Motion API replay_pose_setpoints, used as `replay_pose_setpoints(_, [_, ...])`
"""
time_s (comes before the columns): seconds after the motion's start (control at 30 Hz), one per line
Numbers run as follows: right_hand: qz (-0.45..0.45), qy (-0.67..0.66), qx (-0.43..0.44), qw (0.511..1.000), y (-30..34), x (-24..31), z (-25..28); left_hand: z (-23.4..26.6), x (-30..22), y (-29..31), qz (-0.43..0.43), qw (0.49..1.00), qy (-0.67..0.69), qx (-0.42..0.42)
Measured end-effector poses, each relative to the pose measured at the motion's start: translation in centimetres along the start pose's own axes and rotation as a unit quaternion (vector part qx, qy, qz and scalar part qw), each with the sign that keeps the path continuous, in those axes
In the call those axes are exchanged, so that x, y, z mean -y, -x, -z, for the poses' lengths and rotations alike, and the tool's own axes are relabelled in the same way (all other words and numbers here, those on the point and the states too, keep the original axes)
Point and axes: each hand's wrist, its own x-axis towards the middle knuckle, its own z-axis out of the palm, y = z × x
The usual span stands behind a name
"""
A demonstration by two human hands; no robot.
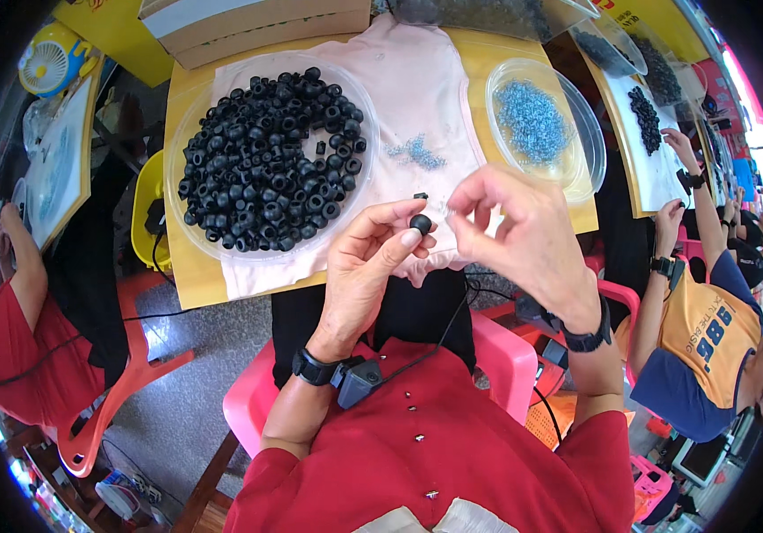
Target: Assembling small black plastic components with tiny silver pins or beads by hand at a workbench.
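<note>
Over the near edge of the cloth, my left hand (365,258) pinches a round black rubber-like cap (420,224) between thumb and fingers. Just right of it, my right hand (524,233) has its thumb and forefinger nearly together; anything between them is too small to make out. A small black piece (421,195) shows just beyond the left fingertips. To the left stands a wide clear round tub (365,98) full of black caps (262,160). Tiny bluish clear pieces (417,152) lie loose on the pale pink cloth (413,80) beyond my hands.
A clear round container (588,147) of bluish pieces (532,122) stands at the right of the yellow table (195,280). A cardboard box (257,27) and a clear bin (479,16) stand behind. A yellow bucket (146,213) is at left. Other people sit at both sides.
</note>
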Motion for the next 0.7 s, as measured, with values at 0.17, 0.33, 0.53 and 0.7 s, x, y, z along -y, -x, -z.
replay_pose_setpoints(0.17, [0.015, -0.005, 0.024, 1.0, 1.4, 1.2, 0.0, -0.4, -0.3, 0.8, 0.023, 1.0, 0.012, 0.009])
replay_pose_setpoints(0.33, [0.032, 0.037, 0.027, 0.998, 2.1, 1.1, 0.2, -0.5, -0.2, 1.4, -0.022, 0.999, -0.012, 0.031])
replay_pose_setpoints(0.53, [0.044, 0.054, 0.024, 0.997, 2.6, 1.7, 0.4, -1.3, -0.8, 2.1, -0.001, 0.998, 0.06, 0.015])
replay_pose_setpoints(0.7, [0.048, 0.045, 0.029, 0.997, 3.1, 1.6, 0.2, -0.6, -0.6, 2.6, 0.001, 0.999, -0.008, 0.043])
